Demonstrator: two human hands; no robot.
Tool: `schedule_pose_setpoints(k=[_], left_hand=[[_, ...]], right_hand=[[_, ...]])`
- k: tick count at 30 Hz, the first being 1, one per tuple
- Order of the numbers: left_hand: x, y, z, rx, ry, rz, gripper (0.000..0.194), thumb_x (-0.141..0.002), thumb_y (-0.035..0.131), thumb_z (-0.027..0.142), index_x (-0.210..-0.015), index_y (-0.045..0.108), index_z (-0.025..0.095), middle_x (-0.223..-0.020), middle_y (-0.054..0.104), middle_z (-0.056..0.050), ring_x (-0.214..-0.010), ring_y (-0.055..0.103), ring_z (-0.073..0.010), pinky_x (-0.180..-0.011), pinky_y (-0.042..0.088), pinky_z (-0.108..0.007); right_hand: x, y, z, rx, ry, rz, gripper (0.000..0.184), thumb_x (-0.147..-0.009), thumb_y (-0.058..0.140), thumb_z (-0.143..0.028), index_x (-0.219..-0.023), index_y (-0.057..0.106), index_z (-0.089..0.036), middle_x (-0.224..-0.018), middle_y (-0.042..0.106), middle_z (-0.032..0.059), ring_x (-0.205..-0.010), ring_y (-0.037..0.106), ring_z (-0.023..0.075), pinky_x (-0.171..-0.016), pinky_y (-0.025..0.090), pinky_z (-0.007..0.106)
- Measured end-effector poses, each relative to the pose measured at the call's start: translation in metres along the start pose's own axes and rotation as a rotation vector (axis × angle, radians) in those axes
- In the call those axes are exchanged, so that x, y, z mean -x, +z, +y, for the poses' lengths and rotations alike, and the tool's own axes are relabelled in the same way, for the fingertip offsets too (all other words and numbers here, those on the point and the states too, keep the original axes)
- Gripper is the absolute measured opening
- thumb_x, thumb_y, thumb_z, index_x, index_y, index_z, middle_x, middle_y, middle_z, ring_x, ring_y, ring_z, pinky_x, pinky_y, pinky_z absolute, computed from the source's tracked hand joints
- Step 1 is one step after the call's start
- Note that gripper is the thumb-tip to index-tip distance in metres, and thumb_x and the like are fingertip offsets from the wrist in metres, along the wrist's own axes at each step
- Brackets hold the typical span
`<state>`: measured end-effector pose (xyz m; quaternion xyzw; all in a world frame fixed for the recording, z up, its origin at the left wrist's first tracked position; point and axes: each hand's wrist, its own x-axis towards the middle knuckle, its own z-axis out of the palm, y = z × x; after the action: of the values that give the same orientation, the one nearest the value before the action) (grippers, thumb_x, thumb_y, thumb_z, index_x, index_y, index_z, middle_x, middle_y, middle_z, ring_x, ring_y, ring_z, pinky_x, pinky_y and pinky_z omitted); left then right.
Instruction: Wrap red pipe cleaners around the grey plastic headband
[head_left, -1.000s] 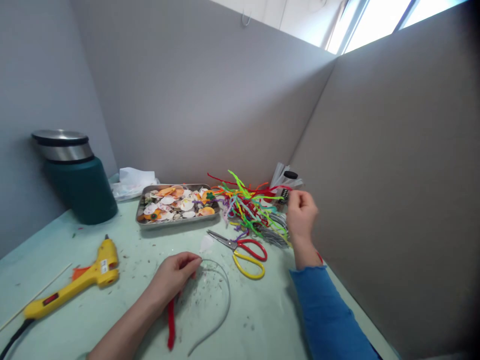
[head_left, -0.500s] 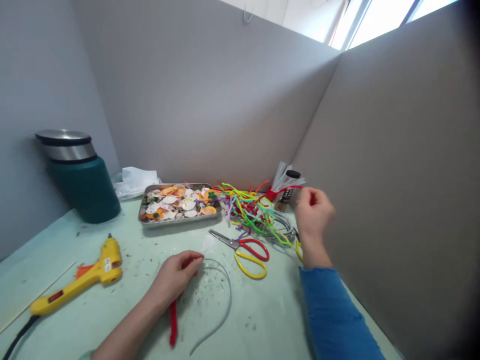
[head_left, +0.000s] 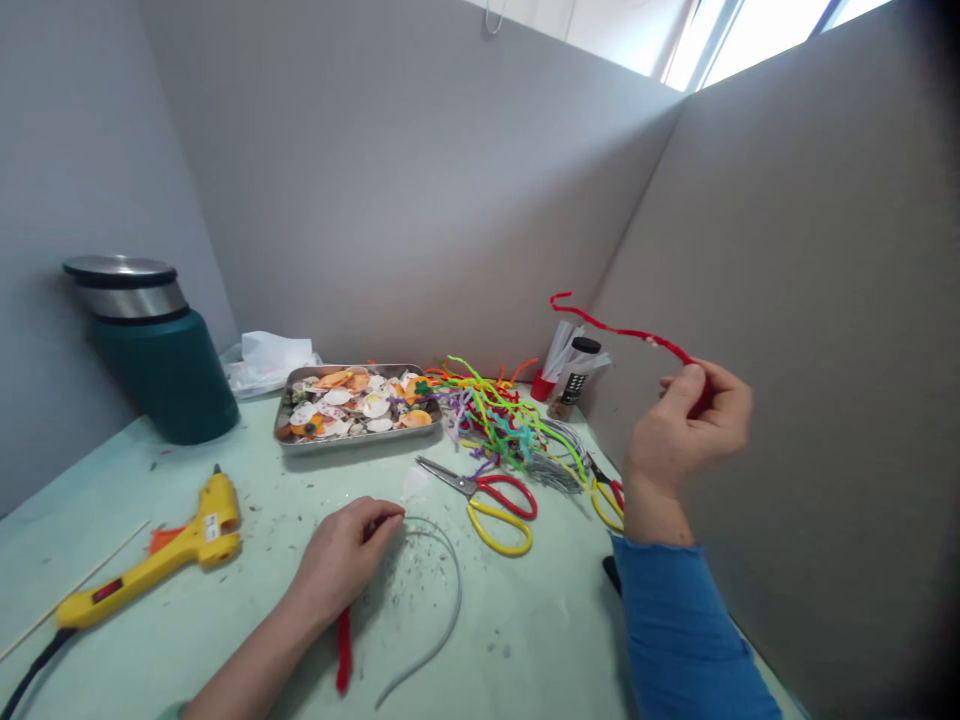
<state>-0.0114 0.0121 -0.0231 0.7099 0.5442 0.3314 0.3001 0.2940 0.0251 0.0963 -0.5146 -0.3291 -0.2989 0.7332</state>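
Observation:
My right hand (head_left: 686, 425) is raised at the right, closed round one end of a red pipe cleaner (head_left: 615, 328). The pipe cleaner's free end points up and left, with a small hook at its tip. Low over the table, my left hand (head_left: 349, 555) pinches the end of a curved grey wire (head_left: 454, 610), which loops out to the right and back toward me. From beneath this hand sticks a red strip-like piece (head_left: 343, 650); its upper part is hidden. Scissors (head_left: 487, 500) with red and yellow handles lie just beyond the wire.
A tangle of coloured pipe cleaners (head_left: 502, 410) lies behind the scissors, beside a metal tray (head_left: 360, 445) of shells. A yellow glue gun (head_left: 165, 560) and a green bottle (head_left: 165, 370) are left. A black-lidded jar (head_left: 576, 380) stands at the back; second scissors (head_left: 609, 500) lie right.
My right hand has moved right and toward me, drawing the red pipe cleaner out of the pile into the air. My left hand has stayed on the grey wire.

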Motion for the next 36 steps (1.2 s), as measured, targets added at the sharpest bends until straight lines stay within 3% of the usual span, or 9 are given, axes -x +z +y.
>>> schedule_pose_setpoints(k=[4,7,9,12,14,19,21,27,36], left_hand=[[-0.001,-0.001,0.001,0.064,0.043,0.036,0.018,-0.072,0.062,0.038,-0.075,0.076,0.026,-0.081,0.069,-0.007,-0.086,0.057,-0.0282,-0.081,0.042,-0.037],[0.000,-0.005,0.005,0.177,0.039,0.104,0.019,-0.070,0.065,0.038,-0.078,0.076,0.025,-0.085,0.068,-0.007,-0.091,0.055,-0.0276,-0.085,0.041,-0.037],[0.002,-0.008,0.010,0.320,-0.012,0.087,0.025,-0.074,0.064,0.038,-0.088,0.076,0.023,-0.091,0.068,-0.008,-0.088,0.058,-0.0241,-0.082,0.044,-0.033],[0.003,-0.012,0.015,0.620,-0.152,0.070,0.041,-0.075,0.065,0.040,-0.107,0.070,0.016,-0.092,0.068,-0.008,-0.068,0.056,-0.0157,-0.066,0.045,-0.028],[0.002,-0.014,0.016,0.791,-0.177,0.086,0.042,-0.078,0.062,0.041,-0.108,0.068,0.012,-0.077,0.066,-0.005,-0.059,0.052,-0.0117,-0.060,0.044,-0.026],[-0.002,-0.020,0.012,1.146,-0.222,0.161,0.040,-0.080,0.063,0.038,-0.112,0.063,0.013,-0.100,0.068,-0.010,-0.059,0.056,-0.0093,-0.055,0.049,-0.025],[-0.004,-0.022,0.010,1.199,-0.260,0.174,0.038,-0.080,0.062,0.036,-0.109,0.063,0.011,-0.096,0.069,-0.011,-0.057,0.058,-0.0101,-0.056,0.051,-0.025],[-0.006,-0.024,0.007,1.232,-0.318,0.168,0.035,-0.088,0.051,0.037,-0.105,0.062,0.008,-0.085,0.070,-0.011,-0.051,0.059,-0.0103,-0.050,0.052,-0.025],[-0.007,-0.020,0.005,1.259,-0.360,0.097,0.011,-0.075,0.070,0.015,-0.082,0.066,0.008,-0.079,0.070,-0.008,-0.071,0.068,-0.0139,-0.071,0.057,-0.024]], right_hand=[[0.017,0.006,-0.011,-0.191,0.231,-0.186,0.025,-0.087,0.048,-0.041,-0.086,0.057,-0.017,-0.065,0.049,-0.0017,-0.052,0.045,0.0104,-0.051,0.039,0.024],[0.054,0.013,-0.024,-0.401,0.501,-0.638,0.025,-0.081,0.054,-0.043,-0.082,0.057,-0.018,-0.052,0.036,-0.0072,-0.042,0.030,0.0076,-0.040,0.026,0.021],[0.086,0.014,-0.034,-0.439,0.598,-0.887,0.027,-0.080,0.056,-0.044,-0.082,0.058,-0.017,-0.052,0.038,-0.0066,-0.044,0.031,0.0082,-0.042,0.026,0.021],[0.130,0.010,-0.045,-0.458,0.678,-1.126,0.027,-0.080,0.056,-0.044,-0.082,0.060,-0.017,-0.054,0.043,-0.0045,-0.048,0.036,0.0098,-0.044,0.028,0.022],[0.149,0.006,-0.050,-0.476,0.703,-1.292,0.024,-0.080,0.057,-0.041,-0.081,0.061,-0.017,-0.059,0.048,-0.0029,-0.052,0.039,0.0105,-0.047,0.030,0.022],[0.163,-0.001,-0.057,-0.501,0.689,-1.626,0.019,-0.081,0.056,-0.034,-0.074,0.059,-0.016,-0.058,0.046,-0.0036,-0.052,0.038,0.0091,-0.048,0.028,0.022],[0.162,-0.002,-0.057,-0.489,0.715,-1.752,0.020,-0.082,0.055,-0.034,-0.073,0.059,-0.016,-0.052,0.042,-0.0051,-0.047,0.034,0.0080,-0.045,0.024,0.021],[0.163,-0.003,-0.051,-0.518,0.762,-1.840,0.021,-0.083,0.055,-0.035,-0.075,0.061,-0.017,-0.047,0.041,-0.0059,-0.042,0.030,0.0065,-0.041,0.020,0.020],[0.162,-0.003,-0.051,-0.496,0.949,-1.866,0.017,-0.080,0.051,-0.030,-0.077,0.061,-0.017,-0.043,0.048,-0.0063,-0.036,0.033,0.0058,-0.039,0.023,0.018]])
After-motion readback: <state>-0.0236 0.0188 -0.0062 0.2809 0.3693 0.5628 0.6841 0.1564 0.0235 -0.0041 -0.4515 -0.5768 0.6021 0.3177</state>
